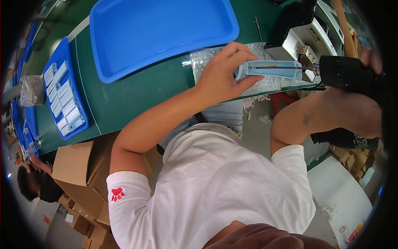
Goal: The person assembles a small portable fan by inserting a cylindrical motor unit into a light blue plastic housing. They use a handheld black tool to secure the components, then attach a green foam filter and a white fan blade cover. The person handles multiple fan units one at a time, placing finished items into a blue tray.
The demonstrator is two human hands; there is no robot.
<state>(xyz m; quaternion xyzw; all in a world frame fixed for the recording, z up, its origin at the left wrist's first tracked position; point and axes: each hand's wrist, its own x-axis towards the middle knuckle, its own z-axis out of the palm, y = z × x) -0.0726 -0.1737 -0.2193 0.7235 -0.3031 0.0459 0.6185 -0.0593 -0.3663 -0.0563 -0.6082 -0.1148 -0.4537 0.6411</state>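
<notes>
My left hand (219,74) grips one end of a long, light blue plastic housing (273,74), fingers above and thumb below. Thin wires run along the housing's open inside. At the far right, my right hand (370,61) is wrapped round a black electric screwdriver (342,74), lying nearly level. The screwdriver's bit points left and meets the housing's right end; whether it sits on a screw is too small to tell. Below the housing, a sheet of clear bubble wrap (201,62) covers part of the green table (145,89).
A large blue tray (166,31) lies at the back. To the left, a smaller blue tray (63,50) bears several pale housings. A black-and-white machine (300,35) stands back right, near a thin metal rod (259,30). Cardboard box (72,164) front left; another person (47,186) beyond.
</notes>
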